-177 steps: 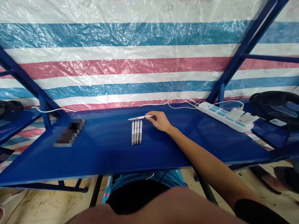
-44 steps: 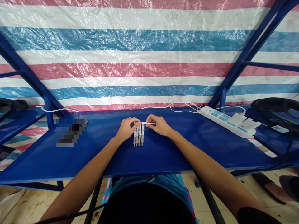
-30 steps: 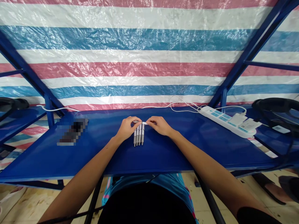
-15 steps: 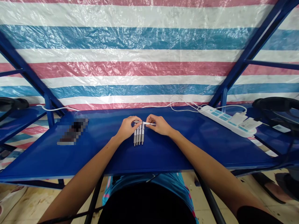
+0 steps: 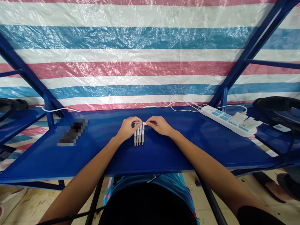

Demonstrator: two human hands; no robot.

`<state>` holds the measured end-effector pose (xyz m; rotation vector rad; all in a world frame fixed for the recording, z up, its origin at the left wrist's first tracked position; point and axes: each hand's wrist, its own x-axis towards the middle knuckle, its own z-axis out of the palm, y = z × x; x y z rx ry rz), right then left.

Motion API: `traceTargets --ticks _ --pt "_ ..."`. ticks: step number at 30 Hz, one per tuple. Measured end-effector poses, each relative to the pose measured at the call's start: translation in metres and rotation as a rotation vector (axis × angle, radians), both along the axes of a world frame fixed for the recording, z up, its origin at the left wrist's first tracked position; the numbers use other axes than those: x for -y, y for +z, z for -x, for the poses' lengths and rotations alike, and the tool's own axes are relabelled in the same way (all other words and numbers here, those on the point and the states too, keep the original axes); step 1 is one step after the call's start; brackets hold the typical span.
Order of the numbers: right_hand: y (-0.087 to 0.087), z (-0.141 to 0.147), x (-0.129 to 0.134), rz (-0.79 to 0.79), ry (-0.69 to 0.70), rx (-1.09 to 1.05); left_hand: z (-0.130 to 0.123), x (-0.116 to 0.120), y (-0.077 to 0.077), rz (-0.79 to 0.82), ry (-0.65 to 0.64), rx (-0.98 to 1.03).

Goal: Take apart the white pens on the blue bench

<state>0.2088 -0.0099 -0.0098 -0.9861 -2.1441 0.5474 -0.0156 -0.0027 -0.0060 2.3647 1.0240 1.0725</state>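
Observation:
A white and grey pen (image 5: 143, 123) lies crosswise between my two hands, just past the top ends of a row of pens. My left hand (image 5: 129, 127) pinches its left end between thumb and fingers. On the other side my right hand (image 5: 159, 125) has thumb and fingertips closed on the white part, close to the left fingertips. Several like pens (image 5: 139, 137) lie side by side on the blue table (image 5: 159, 153), grey tips towards me. Their upper ends are partly hidden by the left fingers and the held pen.
A white power strip (image 5: 227, 120) with plugged-in adapters stands at the right, its white cable (image 5: 182, 103) running along the back edge. At the left lies a blurred-out flat object (image 5: 72, 132). Blue metal posts (image 5: 225, 84) and a striped plastic sheet (image 5: 150, 68) bound the table behind.
My right hand's fingers have slid a little left along the pen and closed nearer its middle. My left hand and the row of pens stay put.

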Motion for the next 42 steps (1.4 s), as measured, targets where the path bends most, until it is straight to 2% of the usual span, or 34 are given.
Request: traceTargets --ticks 14,25,37,42 --pt "-0.0008 0.0030 0.0039 0.130 0.013 -0.067 -0.0009 0.0008 -0.0002 0.028 0.007 -0.028" --pt "-0.0006 0.0008 0.0001 0.022 -0.005 0.023 0.0002 0.0016 -0.0004 0.007 0.002 -0.008" --pt "-0.0005 0.0034 0.0034 0.136 -0.010 -0.076 -0.0008 0.0007 -0.0016 0.000 0.001 -0.016" --pt "0.0001 0.0032 0.0037 0.117 -0.011 -0.040 -0.0005 0.0008 -0.0015 0.004 0.010 -0.020"
